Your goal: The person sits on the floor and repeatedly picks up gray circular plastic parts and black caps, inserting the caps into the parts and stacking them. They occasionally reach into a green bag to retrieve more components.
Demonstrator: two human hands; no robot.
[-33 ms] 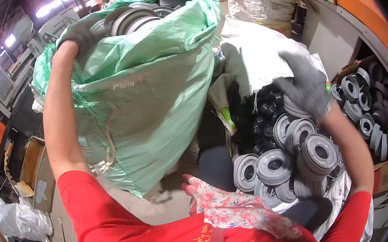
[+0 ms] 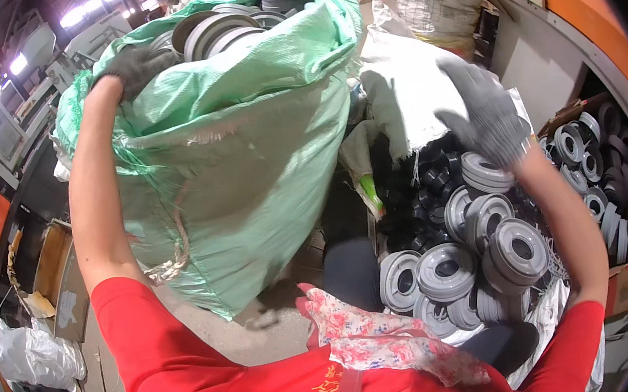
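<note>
My left hand [image 2: 135, 68], in a dark grey knit glove, grips the rim of a large green woven sack [image 2: 242, 173]. The sack's mouth shows grey ring-shaped parts [image 2: 218, 33] inside. My right hand [image 2: 484, 111], in a grey glove, is open with its fingers apart, over the edge of a white woven sack [image 2: 413, 84]. Below that hand lies a pile of grey flanged rings [image 2: 445, 270], some stacked together. Small black parts [image 2: 428, 175] lie behind and beside the rings.
At the right, a cardboard box [image 2: 621, 273] holds more grey and dark rings. Behind stands a full whitish sack [image 2: 439, 3]. Orange and white machines stand at both sides. A cardboard box [image 2: 68, 282] and a white plastic bag [image 2: 34, 356] are at the left.
My right hand has moved slightly up and to the left, uncovering more of a grey ring stack under it. My left hand stays at the sack's rim.
</note>
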